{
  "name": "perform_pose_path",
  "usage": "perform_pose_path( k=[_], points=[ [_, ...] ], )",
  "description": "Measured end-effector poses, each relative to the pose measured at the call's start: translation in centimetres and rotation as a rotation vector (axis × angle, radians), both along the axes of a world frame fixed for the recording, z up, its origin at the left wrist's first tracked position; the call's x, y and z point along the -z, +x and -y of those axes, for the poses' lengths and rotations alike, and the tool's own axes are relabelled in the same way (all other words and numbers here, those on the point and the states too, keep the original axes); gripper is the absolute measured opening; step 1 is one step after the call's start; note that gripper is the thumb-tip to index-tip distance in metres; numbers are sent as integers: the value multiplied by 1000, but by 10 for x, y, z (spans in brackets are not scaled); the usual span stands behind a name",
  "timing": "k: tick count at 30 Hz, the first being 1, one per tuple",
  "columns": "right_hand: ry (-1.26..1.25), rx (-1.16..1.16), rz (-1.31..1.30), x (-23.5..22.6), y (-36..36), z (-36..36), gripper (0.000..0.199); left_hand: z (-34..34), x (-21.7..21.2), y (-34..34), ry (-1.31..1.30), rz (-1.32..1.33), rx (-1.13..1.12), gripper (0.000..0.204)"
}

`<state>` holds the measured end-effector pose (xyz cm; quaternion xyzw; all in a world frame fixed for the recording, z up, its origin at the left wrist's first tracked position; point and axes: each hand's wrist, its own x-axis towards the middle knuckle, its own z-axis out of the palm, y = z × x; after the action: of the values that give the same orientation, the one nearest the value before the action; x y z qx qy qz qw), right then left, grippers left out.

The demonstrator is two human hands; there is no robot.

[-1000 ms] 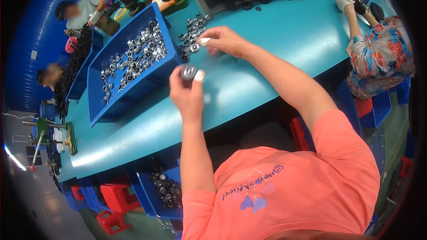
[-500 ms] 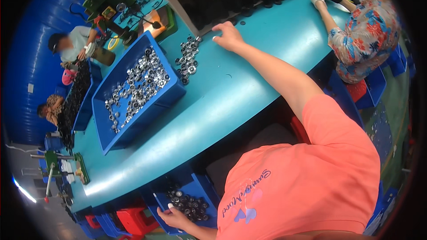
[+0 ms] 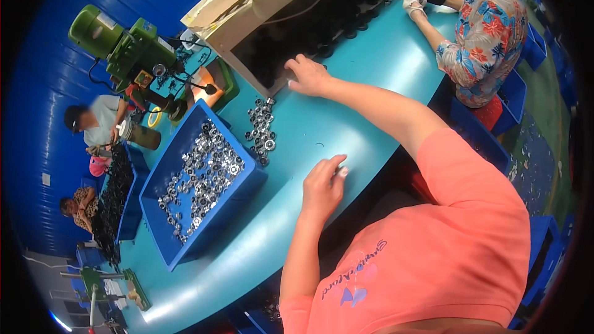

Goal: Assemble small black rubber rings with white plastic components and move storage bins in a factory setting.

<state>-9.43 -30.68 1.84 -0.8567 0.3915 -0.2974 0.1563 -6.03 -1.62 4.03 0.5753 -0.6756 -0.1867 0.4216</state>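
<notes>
**Two bare hands over a teal tabletop strewn with metal rings**

The left hand [image 3: 323,187] hovers low over the teal tabletop [image 3: 346,96] just right of centre frame, its fingers [image 3: 337,162] loosely curled and gripping nothing I can make out. The right hand [image 3: 307,75] reaches up and across to upper centre, lying flat with fingers spread against the edge of a dark open-fronted box [image 3: 297,31]; it too holds nothing.

A small heap of shiny metal rings [image 3: 262,131] lies on the tabletop between the two hands, a little left of them, apart from both. Just left of that heap sits a blue bin [image 3: 201,213] filled with more of the same rings.

In the upper left stands a green bench machine [image 3: 124,43]. At upper right another person in a flowered shirt [image 3: 489,31] works with gloved hands at the far end of the tabletop. Two more people sit along the left edge of the frame beside a tray of dark parts [image 3: 114,195].
</notes>
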Motion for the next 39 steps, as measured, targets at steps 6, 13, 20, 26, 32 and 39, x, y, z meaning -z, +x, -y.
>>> perform_pose_path(
  k=[6, 13, 20, 26, 32, 39],
  points=[
    [-205, -6, -120, 1, 52, 63, 47, 44, 37, 1, 53, -279, 99, 27],
    [-99, 3, -290, -12, 153, 118, 73, 42, 38, 22, 146, -350, 80, 25],
    [-433, -71, -76, 36, 178, 201, 78, 48, 32, 26, 223, -379, 130, 21],
    [-236, -260, -237, 15, 131, 197, 66, 52, 26, 22, 206, -344, 160, 21],
    [-306, -90, -319, 0, 136, 164, 60, 51, 31, 24, 194, -336, 147, 20],
    [-193, -177, -353, 2, 137, 167, 67, 49, 23, 23, 201, -339, 177, 21]
  ],
)
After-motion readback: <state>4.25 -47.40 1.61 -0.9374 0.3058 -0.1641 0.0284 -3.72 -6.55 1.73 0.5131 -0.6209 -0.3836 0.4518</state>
